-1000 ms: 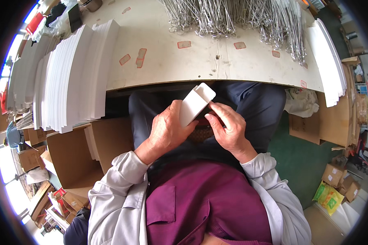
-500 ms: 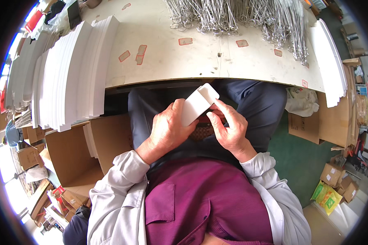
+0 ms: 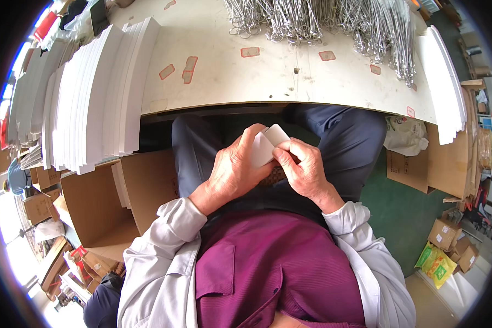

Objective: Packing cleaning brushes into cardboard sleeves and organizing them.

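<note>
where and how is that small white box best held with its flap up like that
Probably by the long sides of the white box, nearer the body than the flap, coming from the person's left. The box slants away to the right with the flap at its far end, and the right hand is by that end; the left hand wraps the sides.

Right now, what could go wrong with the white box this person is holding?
The rounded flap might crease if the right hand presses it unevenly. The left hand wraps around the white box, so squeezing too hard could dent it. The box is above the lap, short of the table, which probably wouldn't catch it if it slips.
</note>
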Motion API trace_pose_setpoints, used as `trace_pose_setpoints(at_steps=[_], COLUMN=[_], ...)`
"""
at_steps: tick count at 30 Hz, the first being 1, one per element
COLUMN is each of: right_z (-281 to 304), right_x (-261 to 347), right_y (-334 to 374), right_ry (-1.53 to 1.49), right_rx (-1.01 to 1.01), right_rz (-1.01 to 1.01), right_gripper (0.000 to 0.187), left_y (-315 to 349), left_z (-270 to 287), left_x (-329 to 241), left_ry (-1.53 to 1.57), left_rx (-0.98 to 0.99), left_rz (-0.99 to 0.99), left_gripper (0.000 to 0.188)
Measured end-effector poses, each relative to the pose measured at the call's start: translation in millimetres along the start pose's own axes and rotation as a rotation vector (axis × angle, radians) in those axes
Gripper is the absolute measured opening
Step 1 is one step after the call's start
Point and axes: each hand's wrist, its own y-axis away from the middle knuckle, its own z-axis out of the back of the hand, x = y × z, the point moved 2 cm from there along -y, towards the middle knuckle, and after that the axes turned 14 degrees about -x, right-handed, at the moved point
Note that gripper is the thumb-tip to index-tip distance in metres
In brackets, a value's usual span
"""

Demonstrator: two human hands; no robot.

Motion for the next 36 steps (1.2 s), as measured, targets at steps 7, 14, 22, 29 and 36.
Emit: trace_pose_setpoints(at_steps=[7, 14, 22, 29, 36], right_z=[-3, -13, -11, -13, -19], right_x=[1, 1, 1, 4, -1], right_y=[6, 18, 18, 17, 15], right_ry=[0.036, -0.073, 0.127, 0.146, -0.089], right_rx=[-0.003, -0.081, -0.062, -0.067, -0.069], right_rz=[0.019, -0.083, 0.104, 0.087, -0.326], right_gripper=[0.012, 0.015, 0.034, 0.018, 0.011], left_y=[5, 8, 16, 21, 25], left_z=[-4, -5, -16, -19, -22], left_x=[3, 1, 11, 10, 13], left_ry=[0.015, -0.101, -0.021, -0.040, -0.073], left_rx=[-0.032, 0.016, -0.049, -0.053, -0.103], left_rz=[-0.083, -0.103, -0.067, -0.037, -0.063], left_gripper=[0.062, 0.050, 0.054, 0.071, 0.072])
